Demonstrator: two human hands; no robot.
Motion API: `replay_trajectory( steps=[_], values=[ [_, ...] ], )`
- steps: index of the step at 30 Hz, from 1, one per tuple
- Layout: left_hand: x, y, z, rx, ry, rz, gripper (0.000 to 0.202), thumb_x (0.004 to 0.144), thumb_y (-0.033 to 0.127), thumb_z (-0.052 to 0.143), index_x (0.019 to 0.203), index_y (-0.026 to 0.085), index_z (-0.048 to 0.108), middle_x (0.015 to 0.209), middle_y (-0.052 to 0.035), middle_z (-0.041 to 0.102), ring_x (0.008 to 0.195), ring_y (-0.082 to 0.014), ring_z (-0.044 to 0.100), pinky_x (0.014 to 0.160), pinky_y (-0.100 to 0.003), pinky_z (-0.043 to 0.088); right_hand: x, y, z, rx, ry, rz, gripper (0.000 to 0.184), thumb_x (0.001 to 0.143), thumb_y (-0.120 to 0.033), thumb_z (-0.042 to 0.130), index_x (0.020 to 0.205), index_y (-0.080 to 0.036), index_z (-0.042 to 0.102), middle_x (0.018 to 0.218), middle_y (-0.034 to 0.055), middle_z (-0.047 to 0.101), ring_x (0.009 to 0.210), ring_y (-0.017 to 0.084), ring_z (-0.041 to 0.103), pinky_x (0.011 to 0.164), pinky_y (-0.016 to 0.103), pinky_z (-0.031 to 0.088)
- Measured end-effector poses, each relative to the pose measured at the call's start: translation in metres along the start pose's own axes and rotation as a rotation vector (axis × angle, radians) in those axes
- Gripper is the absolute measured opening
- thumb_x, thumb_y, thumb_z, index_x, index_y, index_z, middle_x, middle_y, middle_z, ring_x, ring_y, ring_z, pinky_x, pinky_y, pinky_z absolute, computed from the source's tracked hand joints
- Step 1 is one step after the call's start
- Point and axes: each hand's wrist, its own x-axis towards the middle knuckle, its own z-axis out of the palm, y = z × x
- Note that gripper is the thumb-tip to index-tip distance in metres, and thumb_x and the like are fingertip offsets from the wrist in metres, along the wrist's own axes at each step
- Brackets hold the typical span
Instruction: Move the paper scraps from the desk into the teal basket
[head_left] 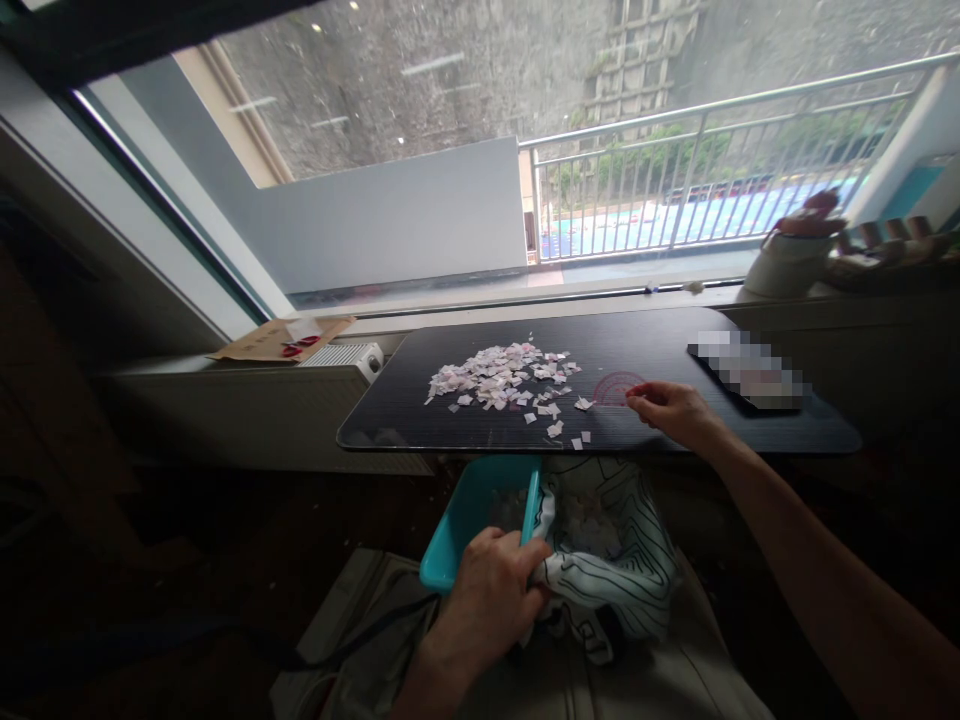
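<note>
A heap of small white and pink paper scraps (501,378) lies on a black tabletop (390,425) by the window. My right hand (671,410) rests on the table to the right of the heap, fingers pinched on a red-tipped bit next to a faint red round mark (616,388). Below the table edge, my left hand (491,598) is closed on the rim of a teal plastic bin (465,520) held on my lap, along with a striped white cloth (611,570).
A dark flat device (750,378) lies at the table's right. A white pot (787,262) and woven items stand on the sill. Cardboard with red bits (281,342) sits on the radiator ledge at left. Outside are a railing and a wall.
</note>
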Motion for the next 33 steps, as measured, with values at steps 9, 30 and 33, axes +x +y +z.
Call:
replay_trajectory(
  steps=[9,30,33],
  values=[
    [0.001,0.0,-0.001,0.008,-0.007,-0.011,0.014,0.077,0.022,0.056,0.088,0.023,0.064,0.075,-0.0005,0.062,0.076,-0.0182,0.055,0.078,-0.029,0.038,-0.017,-0.017,-0.021,-0.563,0.097,-0.003,0.05,0.081,-0.049,0.047,0.118,-0.018,0.061,0.077,0.0097,0.069,0.072,0.027,0.063,0.064,0.036,0.042],
    [-0.001,0.0,0.004,-0.029,0.03,-0.013,0.012,0.076,0.019,0.055,0.085,0.023,0.063,0.073,0.0002,0.061,0.074,-0.018,0.054,0.076,-0.029,0.036,-0.031,-0.024,0.035,0.116,-0.127,-0.199,0.019,0.081,-0.031,0.052,0.081,-0.02,0.068,0.079,0.0037,0.068,0.07,0.016,0.062,0.062,0.026,0.046],
    [-0.001,-0.002,0.005,-0.042,0.025,-0.026,0.015,0.075,0.017,0.055,0.086,0.023,0.063,0.073,0.0003,0.062,0.074,-0.018,0.054,0.077,-0.029,0.036,-0.021,-0.022,0.04,0.482,-0.138,0.097,0.015,0.076,-0.031,0.057,0.08,-0.017,0.062,0.069,0.0027,0.066,0.058,0.014,0.061,0.047,0.022,0.045]
  ],
)
